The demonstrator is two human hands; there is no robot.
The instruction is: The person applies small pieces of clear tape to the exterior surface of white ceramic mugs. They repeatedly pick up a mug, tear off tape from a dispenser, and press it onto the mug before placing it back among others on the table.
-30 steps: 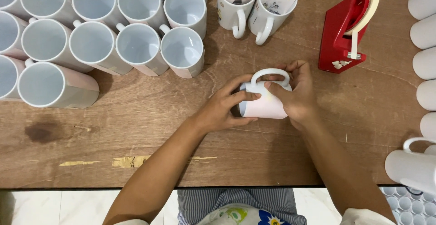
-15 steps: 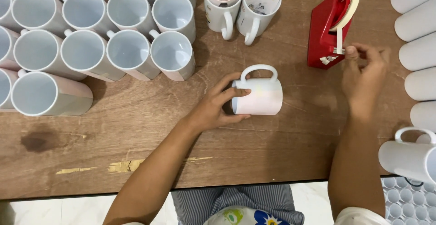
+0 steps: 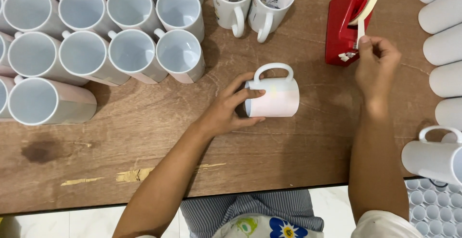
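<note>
Mug (image 3: 275, 98) on its side, left hand (image 3: 230, 107) gripping it (handle pointing away), right hand (image 3: 377, 65) pinching tape (image 3: 361, 32)

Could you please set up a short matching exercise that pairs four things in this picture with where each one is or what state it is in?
Things:
1. left hand
2. right hand
3. red tape dispenser
4. two mugs with rolled paper inside

Places or states:
A. stand upright at the far edge of the wooden table, handles toward the person
B. pinches the strip of tape at the dispenser
C. steadies the wrapped mug lying on its side
D. stands right of the two paper-filled mugs

Pairs: 1-C, 2-B, 3-D, 4-A
</note>
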